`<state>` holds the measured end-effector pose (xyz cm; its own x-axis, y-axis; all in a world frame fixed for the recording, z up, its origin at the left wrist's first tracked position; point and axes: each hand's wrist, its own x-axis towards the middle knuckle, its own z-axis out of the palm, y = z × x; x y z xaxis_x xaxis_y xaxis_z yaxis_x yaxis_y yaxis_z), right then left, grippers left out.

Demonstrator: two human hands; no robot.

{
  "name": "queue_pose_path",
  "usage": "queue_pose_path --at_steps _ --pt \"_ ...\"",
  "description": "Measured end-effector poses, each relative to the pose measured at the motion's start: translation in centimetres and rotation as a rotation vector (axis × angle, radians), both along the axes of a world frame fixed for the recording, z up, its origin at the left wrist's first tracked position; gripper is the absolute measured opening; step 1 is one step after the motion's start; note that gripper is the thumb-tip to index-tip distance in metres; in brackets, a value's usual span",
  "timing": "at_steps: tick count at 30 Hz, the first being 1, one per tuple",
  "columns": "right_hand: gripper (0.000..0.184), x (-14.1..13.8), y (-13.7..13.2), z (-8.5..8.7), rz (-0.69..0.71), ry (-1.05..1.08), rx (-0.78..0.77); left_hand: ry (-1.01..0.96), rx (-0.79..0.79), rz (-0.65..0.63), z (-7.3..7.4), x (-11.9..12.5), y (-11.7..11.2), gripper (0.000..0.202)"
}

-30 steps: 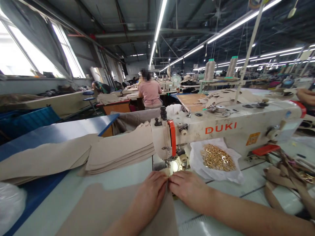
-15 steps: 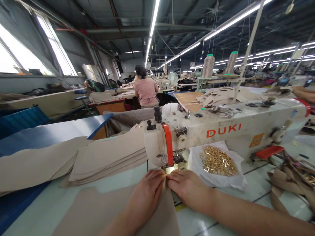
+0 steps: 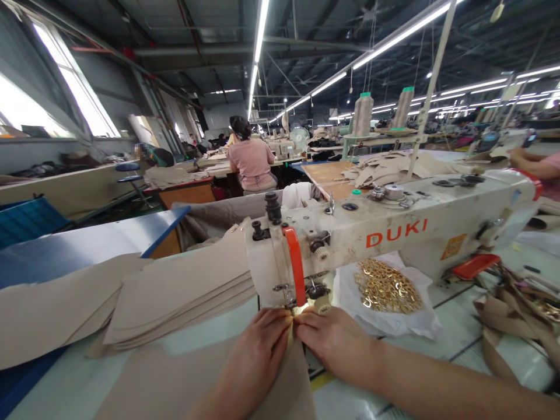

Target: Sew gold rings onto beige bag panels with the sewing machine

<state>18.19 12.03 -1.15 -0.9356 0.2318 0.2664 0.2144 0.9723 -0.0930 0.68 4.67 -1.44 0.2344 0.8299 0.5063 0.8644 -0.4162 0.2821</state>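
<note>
A beige fabric piece (image 3: 175, 379) lies on the pale table in front of me. My left hand (image 3: 260, 356) rests on it with fingers curled, pinching its top edge just below the needle of the white DUKI sewing machine (image 3: 394, 230). My right hand (image 3: 335, 341) meets it fingertip to fingertip on the same edge, fingers pressed together. The needle area under the machine head (image 3: 301, 300) is lit and partly hidden by my fingers.
Stacks of beige cut pieces (image 3: 175, 291) lie to the left. A white bag of gold rings (image 3: 387, 286) sits under the machine arm. Beige straps (image 3: 516, 315) pile at the right. A person in pink (image 3: 251, 160) sits at a far table.
My hands and the fabric edge have crept closer under the machine head. The view has shifted slightly, so the machine sits more to the left.
</note>
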Motion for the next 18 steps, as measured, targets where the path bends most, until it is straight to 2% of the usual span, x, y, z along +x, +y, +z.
queue_pose_path --at_steps 12,18 --pt "0.009 0.1 -0.1 -0.6 -0.004 0.08 0.034 0.035 0.002 0.016 0.2 0.1 -0.2 0.024" --pt "0.007 0.9 -0.8 0.0 0.095 0.089 0.063 0.098 0.008 0.08 0.3 0.4 -1.3 0.026"
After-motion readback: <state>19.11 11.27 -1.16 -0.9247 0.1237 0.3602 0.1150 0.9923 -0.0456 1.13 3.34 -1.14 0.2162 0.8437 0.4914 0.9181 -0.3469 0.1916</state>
